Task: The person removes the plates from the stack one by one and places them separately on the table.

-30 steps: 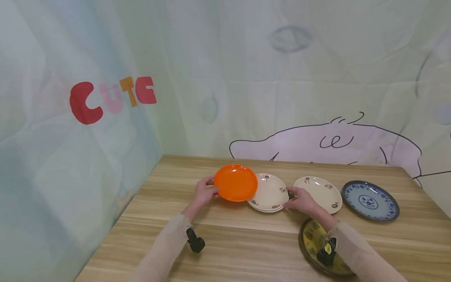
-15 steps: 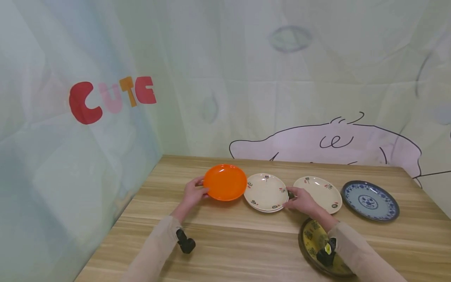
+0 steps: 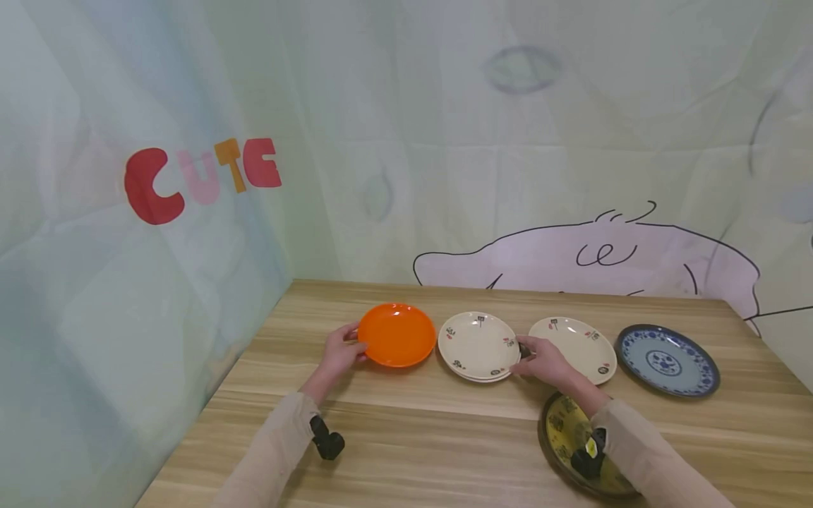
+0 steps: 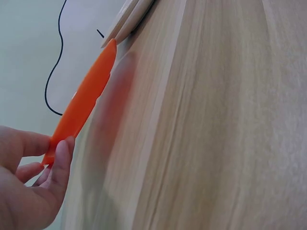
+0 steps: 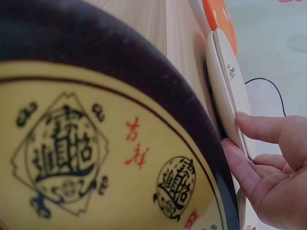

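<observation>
My left hand (image 3: 341, 351) pinches the left rim of a round orange plate (image 3: 396, 335), thumb and fingers on either side of it. In the left wrist view the orange plate (image 4: 86, 98) is seen edge-on above the wood, its reflection beneath. My right hand (image 3: 545, 361) holds the right rim of a stack of cream plates (image 3: 478, 344) with small printed motifs. The right wrist view shows two rims in that cream stack (image 5: 225, 81), with my thumb on the upper face and a finger at the underside. The orange plate stands just left of the stack.
Another cream plate (image 3: 574, 349) lies right of the stack, then a blue patterned plate (image 3: 663, 361) with a dark rim. A yellow dark-rimmed plate (image 3: 562, 423) lies under my right forearm. The wooden table (image 3: 406, 437) meets a printed cloth backdrop (image 3: 394, 176).
My left hand has carried the orange plate leftward, off its overlap with the cream stack, and lately a little lower. The right hand stays at the stack's rim.
</observation>
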`<state>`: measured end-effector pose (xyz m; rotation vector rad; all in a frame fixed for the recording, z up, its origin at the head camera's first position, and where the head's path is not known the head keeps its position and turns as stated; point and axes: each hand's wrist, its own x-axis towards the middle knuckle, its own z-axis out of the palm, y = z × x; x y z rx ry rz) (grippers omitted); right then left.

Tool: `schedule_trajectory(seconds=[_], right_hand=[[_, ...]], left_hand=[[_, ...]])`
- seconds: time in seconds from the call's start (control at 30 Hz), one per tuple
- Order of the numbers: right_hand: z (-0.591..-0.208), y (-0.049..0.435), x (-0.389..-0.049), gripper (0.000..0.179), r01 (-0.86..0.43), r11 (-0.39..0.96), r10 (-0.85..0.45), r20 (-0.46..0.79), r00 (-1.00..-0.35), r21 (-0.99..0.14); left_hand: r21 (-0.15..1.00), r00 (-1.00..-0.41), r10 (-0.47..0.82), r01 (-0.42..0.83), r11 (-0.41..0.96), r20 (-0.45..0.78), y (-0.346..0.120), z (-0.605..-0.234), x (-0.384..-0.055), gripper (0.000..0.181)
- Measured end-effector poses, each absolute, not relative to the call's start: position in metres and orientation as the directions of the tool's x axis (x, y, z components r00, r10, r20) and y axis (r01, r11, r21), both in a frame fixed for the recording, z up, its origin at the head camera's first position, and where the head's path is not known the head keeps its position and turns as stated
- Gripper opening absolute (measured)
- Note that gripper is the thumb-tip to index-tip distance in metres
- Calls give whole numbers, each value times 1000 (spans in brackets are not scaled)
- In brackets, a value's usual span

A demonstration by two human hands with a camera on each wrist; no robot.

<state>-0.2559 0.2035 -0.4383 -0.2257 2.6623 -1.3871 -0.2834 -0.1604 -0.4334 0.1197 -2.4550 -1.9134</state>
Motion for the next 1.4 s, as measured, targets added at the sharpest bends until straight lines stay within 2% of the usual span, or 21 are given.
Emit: schedule_trajectory(seconds=[0.5, 1.4], right_hand=[[-439, 203, -257, 69, -62, 578, -181, -54, -982, -814], [-440, 204, -257, 69, -80, 576, -193, -41, -980, -813]], left_hand=[[957, -993, -76, -107, 271, -90, -159, -444, -286, 49], [940, -996, -8, -87, 329, -90, -162, -456, -288, 48]])
